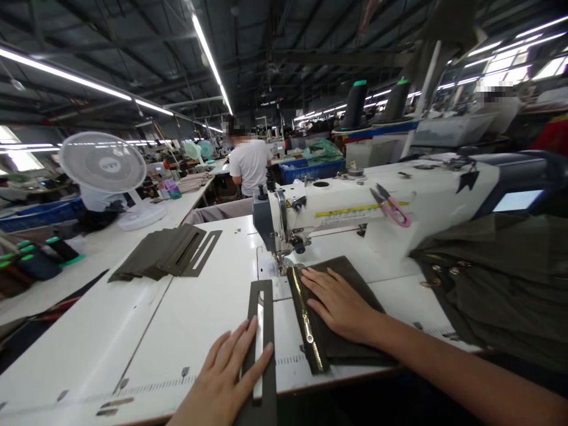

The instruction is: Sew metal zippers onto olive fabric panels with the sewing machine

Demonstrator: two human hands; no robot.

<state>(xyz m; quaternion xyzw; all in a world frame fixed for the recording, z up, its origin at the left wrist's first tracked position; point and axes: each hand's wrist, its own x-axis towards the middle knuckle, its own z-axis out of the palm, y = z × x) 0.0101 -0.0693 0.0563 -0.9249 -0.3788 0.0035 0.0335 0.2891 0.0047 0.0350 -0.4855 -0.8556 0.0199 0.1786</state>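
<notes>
My left hand (231, 367) lies with fingers apart on a dark olive strip with a long slot (268, 319), near the table's front edge. White shows through the slot. To its right, my right hand (339, 302) rests flat on a folded dark olive fabric piece (355, 278). A gold zipper (304, 313) with its pull runs along that piece's left edge. The far end of the zipper edge sits close to the presser foot of the white sewing machine (284, 260); whether it is under the foot I cannot tell.
A fanned stack of slotted olive pieces (164, 251) lies at the left. Pink-handled thread snips (393, 207) rest against the machine arm. Olive fabric with gold hardware (501, 278) is heaped on the right. A white fan (104, 165) and a person in a white shirt (251, 160) are beyond.
</notes>
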